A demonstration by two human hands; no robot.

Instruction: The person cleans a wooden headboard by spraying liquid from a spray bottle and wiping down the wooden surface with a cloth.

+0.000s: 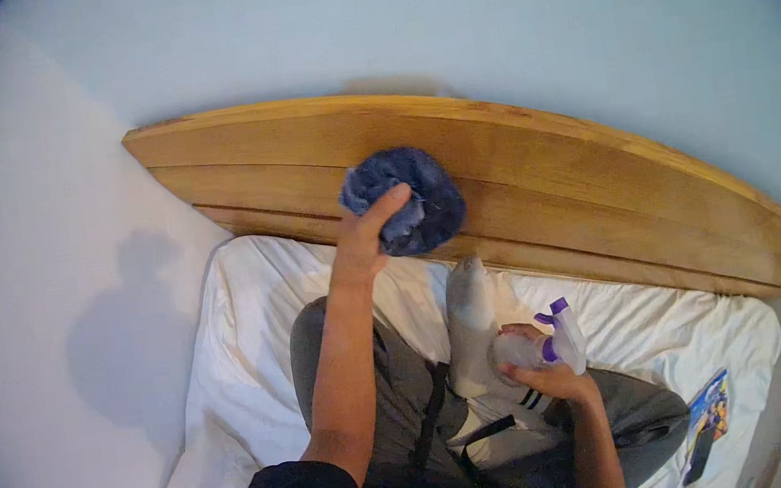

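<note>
My left hand is raised in front of the wooden headboard, gripping a bunched dark blue cloth. Its thumb lies over the near side of the cloth, and the other fingers are hidden. Whether the cloth touches the boards I cannot tell. Lower and to the right, my right hand is wrapped around the body of a translucent spray bottle. The bottle lies tilted in the palm, its white and purple trigger head pointing to the right and up. No finger rests on the trigger.
I sit cross-legged on a bed with a white sheet; one foot in a pale sock is near the headboard. At the right lie a colourful printed packet and a dark oblong object. Walls border the left and far sides.
</note>
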